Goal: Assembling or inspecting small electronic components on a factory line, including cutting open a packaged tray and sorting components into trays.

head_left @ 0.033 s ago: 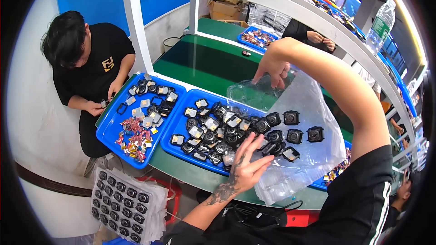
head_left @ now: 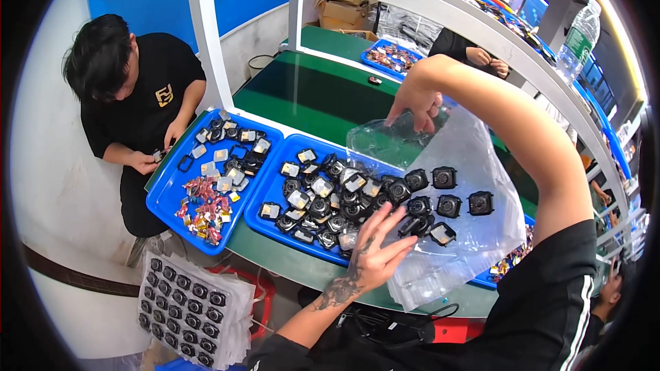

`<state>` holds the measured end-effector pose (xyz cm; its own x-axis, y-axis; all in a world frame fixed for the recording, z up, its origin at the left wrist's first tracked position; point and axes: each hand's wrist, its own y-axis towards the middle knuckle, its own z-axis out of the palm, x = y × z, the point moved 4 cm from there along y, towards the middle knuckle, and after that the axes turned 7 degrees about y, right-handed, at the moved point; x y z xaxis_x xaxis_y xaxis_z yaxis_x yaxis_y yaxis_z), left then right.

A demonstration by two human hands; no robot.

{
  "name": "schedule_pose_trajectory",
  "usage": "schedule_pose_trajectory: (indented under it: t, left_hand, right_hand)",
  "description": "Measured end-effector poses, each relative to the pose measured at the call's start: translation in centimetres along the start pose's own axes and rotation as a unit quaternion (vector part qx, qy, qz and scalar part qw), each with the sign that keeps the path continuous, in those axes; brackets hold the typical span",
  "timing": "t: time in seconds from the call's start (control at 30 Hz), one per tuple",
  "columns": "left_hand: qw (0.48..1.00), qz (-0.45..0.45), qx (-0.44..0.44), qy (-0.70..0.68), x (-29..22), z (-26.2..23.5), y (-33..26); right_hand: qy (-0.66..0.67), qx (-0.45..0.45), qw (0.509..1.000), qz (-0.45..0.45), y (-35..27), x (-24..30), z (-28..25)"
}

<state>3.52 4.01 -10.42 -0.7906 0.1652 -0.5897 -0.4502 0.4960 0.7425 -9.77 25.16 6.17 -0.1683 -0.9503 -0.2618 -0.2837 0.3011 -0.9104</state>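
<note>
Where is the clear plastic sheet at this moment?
In the head view, the clear plastic sheet lies right of centre over the middle blue tray, its far edge lifted by the right hand, the left hand at its near edge.

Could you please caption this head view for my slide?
Right hand lifts clear plastic sheet of black parts; left hand rests on blue tray.

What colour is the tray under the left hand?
Blue: the tray is bright blue, its rim showing beside the left hand. Head view shows it.

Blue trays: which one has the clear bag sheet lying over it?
The middle blue tray, full of small black modules. The left tray, holding modules and coloured bits by the co-worker, and the far tray are uncovered.
</note>
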Motion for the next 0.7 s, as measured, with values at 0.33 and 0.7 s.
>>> schedule_pose_trajectory:
  t: [0.33, 0.7]
  left_hand:
    - [0.998, -0.020, 0.000, -0.057, -0.9, 0.9, 0.5]
    - [0.926, 0.237, 0.224, 0.192, -2.8, 6.7, 2.6]
  right_hand:
    - [-0.034, 0.015, 0.998, 0.041, 0.5, -1.0, -0.5]
    - [0.000, 0.091, 0.992, 0.082, 6.0, -0.2, 0.2]
